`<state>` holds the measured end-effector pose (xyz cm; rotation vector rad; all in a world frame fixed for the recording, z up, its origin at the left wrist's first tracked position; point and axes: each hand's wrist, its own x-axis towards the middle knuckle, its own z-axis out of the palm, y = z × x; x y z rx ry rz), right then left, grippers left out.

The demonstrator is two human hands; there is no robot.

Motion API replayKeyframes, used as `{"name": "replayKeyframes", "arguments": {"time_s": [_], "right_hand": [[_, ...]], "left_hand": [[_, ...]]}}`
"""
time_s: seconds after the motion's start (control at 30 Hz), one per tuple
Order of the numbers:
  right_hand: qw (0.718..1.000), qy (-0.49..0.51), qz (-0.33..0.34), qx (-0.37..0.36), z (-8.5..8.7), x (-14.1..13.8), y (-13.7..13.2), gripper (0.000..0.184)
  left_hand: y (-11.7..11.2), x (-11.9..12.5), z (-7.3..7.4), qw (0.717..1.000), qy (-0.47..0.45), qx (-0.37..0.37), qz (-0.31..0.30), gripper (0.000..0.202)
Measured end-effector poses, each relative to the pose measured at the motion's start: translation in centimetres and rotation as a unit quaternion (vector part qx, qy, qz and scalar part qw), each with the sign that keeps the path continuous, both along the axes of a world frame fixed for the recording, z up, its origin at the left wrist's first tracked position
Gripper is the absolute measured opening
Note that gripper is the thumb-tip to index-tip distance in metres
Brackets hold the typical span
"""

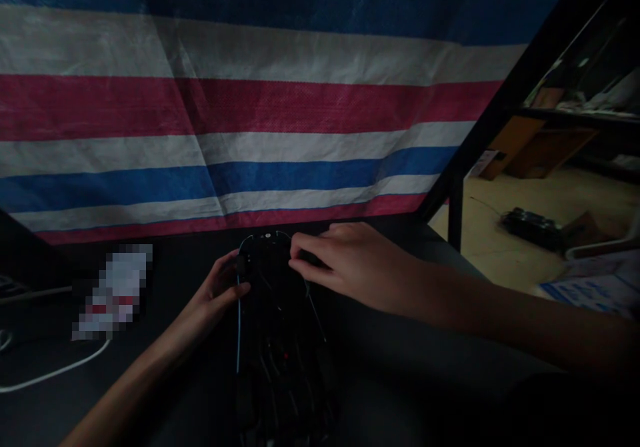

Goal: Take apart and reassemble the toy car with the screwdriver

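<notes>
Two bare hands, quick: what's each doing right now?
Left hand: partly closed, holding the long black blue-edged object.
Right hand: fingers bent at its far end; whether gripping cannot be told.

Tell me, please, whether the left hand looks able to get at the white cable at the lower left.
Probably yes: nothing visible stands between the left hand and the white cable to its left, though the hand would first need to leave the black toy car.

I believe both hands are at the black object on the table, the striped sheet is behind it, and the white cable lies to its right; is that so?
Not quite: the head view shows the white cable to the left of the black object, not to its right. The rest of your statement stands.
</notes>
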<state>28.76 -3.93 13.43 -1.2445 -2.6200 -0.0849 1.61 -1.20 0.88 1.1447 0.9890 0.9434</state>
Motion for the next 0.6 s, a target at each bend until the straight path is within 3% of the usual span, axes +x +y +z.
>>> {"name": "replayKeyframes", "arguments": {"time_s": [0.13,0.27,0.43,0.6], "right_hand": [[0.997,-0.032,-0.049,0.046,-0.35,0.02,0.11,0.037],[0.997,-0.029,-0.048,0.044,-0.38,-0.01,-0.02,0.038],[0.999,0.031,-0.007,-0.03,-0.14,0.17,-0.21,0.021],[0.988,0.067,0.076,-0.116,0.24,0.6,-0.28,0.02]], "left_hand": [[-0.02,-0.15,0.03,1.0,0.008,-0.002,-0.005,0.062],[0.19,-0.4,-0.43,1.0,0.014,0.005,-0.002,0.063],[0.27,-0.35,-0.57,1.0,0.017,0.011,0.004,0.064],[0.09,0.18,0.03,1.0,0.003,0.007,0.009,0.066]]}}
